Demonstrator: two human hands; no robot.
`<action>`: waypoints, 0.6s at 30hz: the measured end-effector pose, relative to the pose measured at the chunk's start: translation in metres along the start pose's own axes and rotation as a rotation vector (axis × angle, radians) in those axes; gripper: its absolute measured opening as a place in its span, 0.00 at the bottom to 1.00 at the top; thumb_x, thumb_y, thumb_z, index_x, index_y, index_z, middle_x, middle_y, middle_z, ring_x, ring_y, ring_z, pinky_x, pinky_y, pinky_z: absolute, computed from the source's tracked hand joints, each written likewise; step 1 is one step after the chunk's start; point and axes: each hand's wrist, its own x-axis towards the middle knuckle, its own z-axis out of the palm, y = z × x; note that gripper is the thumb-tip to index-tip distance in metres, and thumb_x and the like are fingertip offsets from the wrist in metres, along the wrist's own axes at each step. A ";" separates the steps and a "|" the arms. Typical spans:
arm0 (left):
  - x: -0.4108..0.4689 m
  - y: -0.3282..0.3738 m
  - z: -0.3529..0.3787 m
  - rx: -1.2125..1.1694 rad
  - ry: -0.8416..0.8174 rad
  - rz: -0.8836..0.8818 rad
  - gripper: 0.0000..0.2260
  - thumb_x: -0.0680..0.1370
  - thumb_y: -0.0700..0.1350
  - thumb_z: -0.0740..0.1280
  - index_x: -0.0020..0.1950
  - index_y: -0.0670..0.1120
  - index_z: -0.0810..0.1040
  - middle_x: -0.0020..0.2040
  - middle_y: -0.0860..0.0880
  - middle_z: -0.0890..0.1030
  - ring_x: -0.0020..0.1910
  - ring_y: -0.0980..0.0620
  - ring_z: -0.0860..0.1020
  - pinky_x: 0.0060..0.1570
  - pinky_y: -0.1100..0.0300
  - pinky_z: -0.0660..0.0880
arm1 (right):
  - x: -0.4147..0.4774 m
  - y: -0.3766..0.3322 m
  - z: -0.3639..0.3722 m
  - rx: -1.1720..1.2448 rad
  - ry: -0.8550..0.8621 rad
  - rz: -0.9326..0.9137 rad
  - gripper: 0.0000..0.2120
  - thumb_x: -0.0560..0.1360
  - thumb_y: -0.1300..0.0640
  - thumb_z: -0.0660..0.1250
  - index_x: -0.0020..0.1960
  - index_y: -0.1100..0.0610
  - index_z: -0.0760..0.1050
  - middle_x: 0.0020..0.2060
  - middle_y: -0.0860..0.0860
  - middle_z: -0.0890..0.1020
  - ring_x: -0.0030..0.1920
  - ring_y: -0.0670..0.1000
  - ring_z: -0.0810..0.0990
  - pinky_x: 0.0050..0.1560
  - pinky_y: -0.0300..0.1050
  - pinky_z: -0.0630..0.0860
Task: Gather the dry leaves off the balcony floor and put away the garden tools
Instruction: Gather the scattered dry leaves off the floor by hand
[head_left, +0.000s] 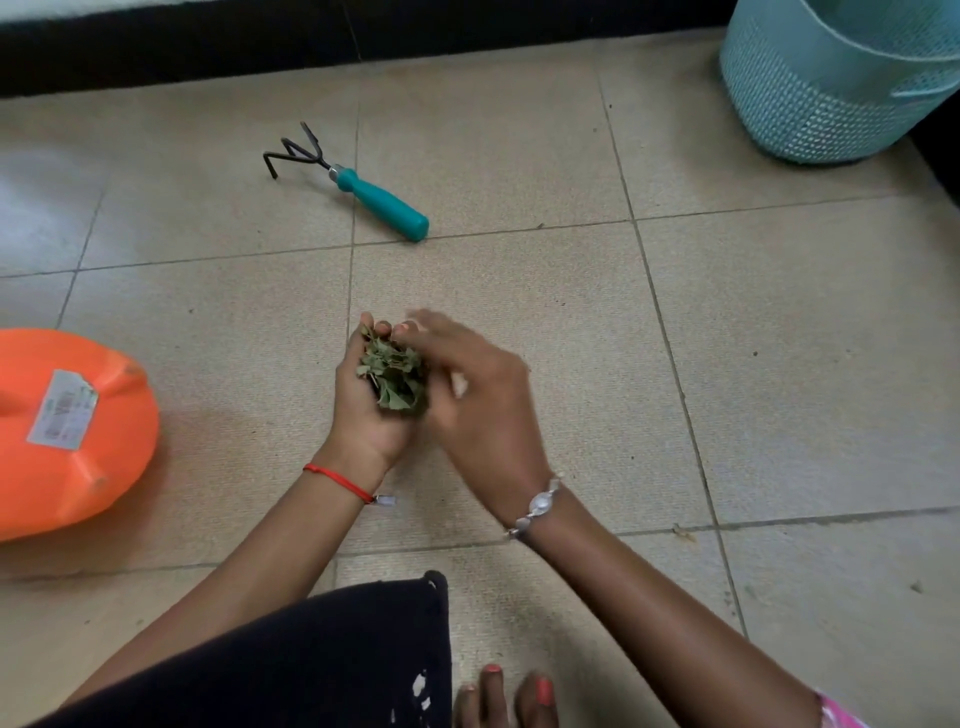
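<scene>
Nearest us, our toes (537, 706) with painted nails are cut off by the lower edge, and a black-clad knee (322, 660) hides the floor beside them. Beyond that, our left hand (363, 400) lies palm up, its grip cupped around one clump of dry leaves (394, 376), with the fingers curling over the clump's far end. We cannot count the leaves in it. Our right hand (480, 400) is smeared by motion, its fingertips at the top of the clump and its palm covering the clump's right side. Whether its grip pinches the leaves or only touches them, we cannot tell. One red thread (340, 482) circles the left wrist, one silver bracelet (537, 506) the right. Two small leaf scraps (683, 532) lie on the tiled floor (545, 291) to our right, well apart from each other. At left, one orange plastic piece (88, 467) bearing a label is cut by the frame edge; we cannot tell what it is. Farther off lies one hand rake (358, 184) with three prongs and a teal handle, untouched. Farthest, at top right, one teal basket (810, 98) is only partly in view.
</scene>
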 end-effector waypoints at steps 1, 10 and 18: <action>0.002 0.003 0.002 0.036 0.018 0.018 0.18 0.80 0.51 0.57 0.35 0.44 0.74 0.33 0.47 0.76 0.32 0.52 0.79 0.34 0.64 0.78 | -0.001 0.008 -0.010 -0.022 0.039 0.055 0.19 0.71 0.72 0.59 0.59 0.62 0.78 0.62 0.56 0.77 0.65 0.50 0.73 0.68 0.35 0.63; 0.000 0.019 0.011 -0.018 -0.061 0.051 0.24 0.81 0.50 0.56 0.27 0.44 0.74 0.30 0.50 0.74 0.28 0.55 0.76 0.30 0.66 0.75 | -0.023 0.068 0.005 -0.797 -0.247 0.207 0.46 0.72 0.28 0.39 0.75 0.61 0.38 0.75 0.55 0.41 0.75 0.51 0.37 0.72 0.48 0.33; 0.001 0.030 0.010 -0.019 -0.056 0.113 0.26 0.82 0.49 0.54 0.26 0.44 0.75 0.28 0.50 0.75 0.27 0.55 0.76 0.29 0.66 0.74 | 0.028 0.064 0.046 -0.779 -0.517 -0.121 0.31 0.79 0.42 0.38 0.76 0.59 0.45 0.76 0.54 0.47 0.76 0.50 0.42 0.74 0.45 0.37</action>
